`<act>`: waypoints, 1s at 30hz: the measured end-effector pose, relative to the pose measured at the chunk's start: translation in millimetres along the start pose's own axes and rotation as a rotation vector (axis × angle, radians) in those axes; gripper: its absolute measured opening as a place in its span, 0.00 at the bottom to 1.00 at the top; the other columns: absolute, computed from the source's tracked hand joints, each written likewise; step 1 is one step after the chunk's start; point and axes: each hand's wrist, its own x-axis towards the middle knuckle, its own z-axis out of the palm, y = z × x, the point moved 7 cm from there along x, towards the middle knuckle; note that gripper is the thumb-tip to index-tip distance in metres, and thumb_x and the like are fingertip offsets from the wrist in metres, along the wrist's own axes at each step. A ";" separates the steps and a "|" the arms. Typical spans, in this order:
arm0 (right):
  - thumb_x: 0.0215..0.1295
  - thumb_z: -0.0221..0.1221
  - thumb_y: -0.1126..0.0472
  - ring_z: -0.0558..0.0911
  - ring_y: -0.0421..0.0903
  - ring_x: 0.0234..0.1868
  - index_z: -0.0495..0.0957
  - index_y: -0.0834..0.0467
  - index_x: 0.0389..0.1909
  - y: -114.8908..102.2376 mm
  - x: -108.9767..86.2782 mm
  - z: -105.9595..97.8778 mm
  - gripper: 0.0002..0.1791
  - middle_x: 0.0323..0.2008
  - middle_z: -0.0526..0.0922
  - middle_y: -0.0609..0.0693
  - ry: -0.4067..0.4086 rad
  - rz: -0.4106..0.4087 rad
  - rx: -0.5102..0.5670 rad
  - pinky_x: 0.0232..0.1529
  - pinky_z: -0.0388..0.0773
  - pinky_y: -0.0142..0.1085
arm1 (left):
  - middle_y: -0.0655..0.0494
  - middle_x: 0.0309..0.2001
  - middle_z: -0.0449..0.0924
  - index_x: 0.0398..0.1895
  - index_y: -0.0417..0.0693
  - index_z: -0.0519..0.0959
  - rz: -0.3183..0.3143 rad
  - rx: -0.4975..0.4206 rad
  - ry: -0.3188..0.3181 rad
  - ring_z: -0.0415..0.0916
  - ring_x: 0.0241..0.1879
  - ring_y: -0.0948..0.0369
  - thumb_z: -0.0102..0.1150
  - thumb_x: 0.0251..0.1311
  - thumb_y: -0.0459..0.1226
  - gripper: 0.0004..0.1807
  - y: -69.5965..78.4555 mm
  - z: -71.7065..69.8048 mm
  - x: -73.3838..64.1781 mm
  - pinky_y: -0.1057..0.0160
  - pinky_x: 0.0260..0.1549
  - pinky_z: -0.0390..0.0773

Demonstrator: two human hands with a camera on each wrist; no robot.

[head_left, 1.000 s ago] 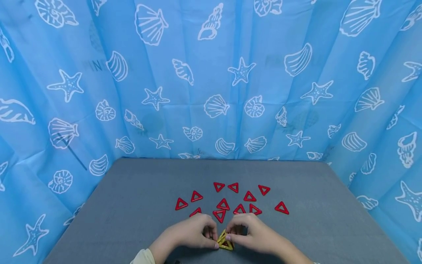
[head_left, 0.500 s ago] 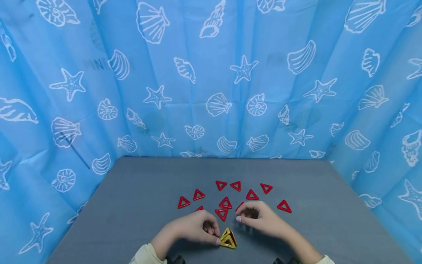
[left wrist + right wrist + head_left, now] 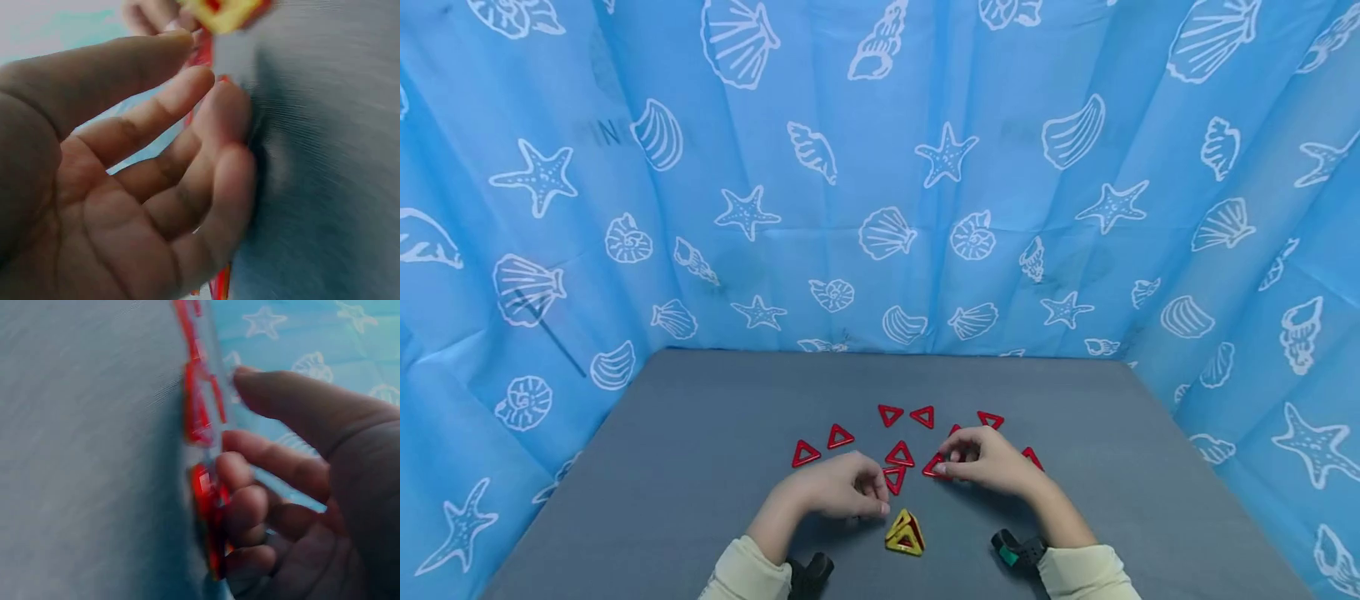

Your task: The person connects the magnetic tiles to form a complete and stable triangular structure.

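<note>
A small pyramid [image 3: 905, 533] of yellow and red triangular frames stands near the front of the table; its blurred yellow edge [image 3: 222, 24] tops the left wrist view. Just behind and left of it my left hand [image 3: 835, 487] hovers with loosely bent fingers, holding nothing. My right hand [image 3: 992, 460] reaches over the red triangle pieces, its thumb and fingers apart. By its fingertips lies one red triangle [image 3: 933, 475], partly covered by the hand. In the right wrist view, red pieces [image 3: 189, 412] lie beside the fingers, none gripped.
More flat red triangles lie spread across the grey table [image 3: 715, 417], such as a red triangle [image 3: 806, 463] at left and two touching behind the pyramid. A blue shell-print curtain [image 3: 850, 183] surrounds the table's back and sides. Black devices [image 3: 1018, 550] sit at both wrists.
Both hands have left the yellow pyramid, which now stands alone. My right hand moved first, up and right to the red triangles; then the left drew back slightly from it.
</note>
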 end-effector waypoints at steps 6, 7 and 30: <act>0.66 0.73 0.57 0.73 0.38 0.24 0.82 0.66 0.55 8.0 3.0 2.9 0.22 0.31 0.79 0.50 0.017 0.002 -0.009 0.30 0.76 0.32 | 0.55 0.35 0.81 0.40 0.44 0.83 0.009 -0.053 0.286 0.76 0.30 0.60 0.73 0.65 0.38 0.09 -2.7 -18.8 9.5 0.61 0.30 0.77; 0.66 0.74 0.57 0.73 0.37 0.24 0.82 0.66 0.55 8.9 3.5 2.0 0.23 0.30 0.78 0.49 0.022 0.001 -0.019 0.30 0.75 0.32 | 0.55 0.36 0.81 0.41 0.44 0.83 0.005 -0.057 0.312 0.76 0.31 0.60 0.74 0.65 0.38 0.10 -4.2 -19.3 11.3 0.61 0.31 0.77; 0.60 0.78 0.57 0.66 0.37 0.22 0.84 0.63 0.52 10.9 4.3 6.4 0.24 0.27 0.74 0.50 -0.012 0.064 -0.003 0.27 0.69 0.31 | 0.55 0.33 0.78 0.45 0.49 0.82 -0.082 -0.056 0.318 0.76 0.30 0.59 0.78 0.59 0.38 0.15 -22.8 -10.1 15.9 0.61 0.32 0.76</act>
